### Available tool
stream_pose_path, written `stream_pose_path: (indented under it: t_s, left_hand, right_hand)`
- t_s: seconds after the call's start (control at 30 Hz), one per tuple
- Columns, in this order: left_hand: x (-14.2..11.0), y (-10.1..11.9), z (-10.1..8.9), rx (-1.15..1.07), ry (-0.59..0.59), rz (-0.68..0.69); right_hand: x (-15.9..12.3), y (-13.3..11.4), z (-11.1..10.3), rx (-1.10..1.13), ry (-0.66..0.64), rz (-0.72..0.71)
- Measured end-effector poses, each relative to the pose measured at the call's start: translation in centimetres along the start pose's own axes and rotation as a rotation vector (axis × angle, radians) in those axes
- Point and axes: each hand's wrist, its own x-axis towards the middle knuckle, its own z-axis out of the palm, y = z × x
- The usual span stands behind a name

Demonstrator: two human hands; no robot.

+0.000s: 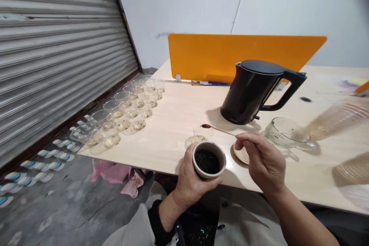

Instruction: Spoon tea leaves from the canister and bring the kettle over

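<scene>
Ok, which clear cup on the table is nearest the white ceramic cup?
The lone small clear cup just beyond the white ceramic cup in the left hand; the rows of clear cups stand far to the left.

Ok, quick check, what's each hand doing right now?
Left hand: closed, holding a small cup of dark leaves.
Right hand: pinched closed, holding a long spoon.
</scene>
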Motion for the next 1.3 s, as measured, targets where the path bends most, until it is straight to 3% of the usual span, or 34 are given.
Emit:
stream_pose_path:
  t_s: [0.13, 0.2, 0.37, 0.5, 0.63, 0.77, 0.9, 1.1, 1.3]
  left_hand:
    - [0.1, 0.2, 0.0, -0.011, 0.0, 0.001]
    - [0.0, 0.3, 0.0, -0.009, -0.002, -0.001]
    - [-0.1, 0.3, 0.0, -0.012, -0.011, -0.022]
    - [-0.1, 0.1, 0.0, -0.026, -0.011, -0.015]
    - [-0.4, -0.2, 0.1, 0.011, 0.002, -0.023]
    - [-0.5, -0.3, 0.2, 0.017, 0.012, -0.015]
    - [-0.4, -0.2, 0.2, 0.004, 0.011, -0.018]
    - [-0.5, -0.1, 0.2, -0.003, 0.009, -0.013]
    - [-0.4, 0.0, 0.2, 0.005, 0.008, -0.025]
  right_hand:
    - [0.3, 0.4, 0.6, -0.034, -0.198, -0.073]
    - [0.3, 0.5, 0.7, -0.021, -0.186, -0.045]
    - [0.2, 0.6, 0.0, 0.075, 0.059, 0.144]
    - [0.7, 1.3, -1.7, 0.282, 0.34, 0.301]
    - [1.1, 2.5, -6.0, 0.354, 0.683, 0.295]
    - [-0.4, 3.4, -11.0, 0.079, 0.821, 0.277]
    - [-2.1, 6.0, -13.6, -0.12, 0.829, 0.367]
    - [-2.3, 11.0, -13.5, -0.181, 0.696, 0.559]
    - [-2.4, 10.4, -13.8, -0.259, 0.604, 0.618]
